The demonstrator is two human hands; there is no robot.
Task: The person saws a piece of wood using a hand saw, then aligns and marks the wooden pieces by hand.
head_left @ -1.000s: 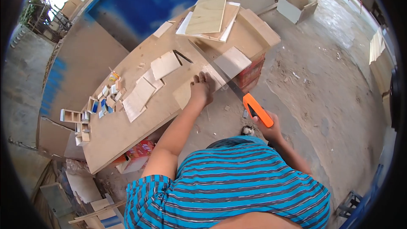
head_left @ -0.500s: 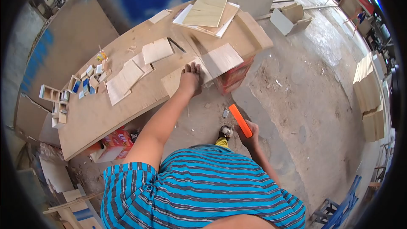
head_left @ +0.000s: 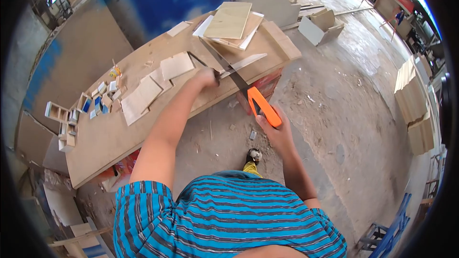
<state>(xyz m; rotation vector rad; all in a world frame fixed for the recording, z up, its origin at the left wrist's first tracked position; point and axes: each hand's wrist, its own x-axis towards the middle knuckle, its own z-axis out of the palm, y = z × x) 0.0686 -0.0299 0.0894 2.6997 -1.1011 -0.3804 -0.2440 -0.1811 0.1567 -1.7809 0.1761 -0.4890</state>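
Note:
My right hand (head_left: 274,125) is wrapped round the orange handle of a handsaw (head_left: 264,107). The dark blade runs up and left over the near edge of the wooden table (head_left: 110,144). My left hand (head_left: 209,77) is closed on the left end of a thin wooden board (head_left: 244,63), tilted up and seen nearly edge-on, beside the blade. Left of this hand lie a pale board (head_left: 177,65) with a dark strip at its right side, and more flat pieces (head_left: 141,94). Stacked panels (head_left: 229,20) rest at the table's far right.
Small wooden blocks (head_left: 103,100) and little box frames (head_left: 58,112) sit at the table's left. A red box (head_left: 267,86) is under the right end. An open box (head_left: 321,27) and piled boards (head_left: 412,95) stand on the floor.
The saw has risen from beside my body to the table edge. My left hand, which lay flat on the board, now grips it, and the board has tipped up.

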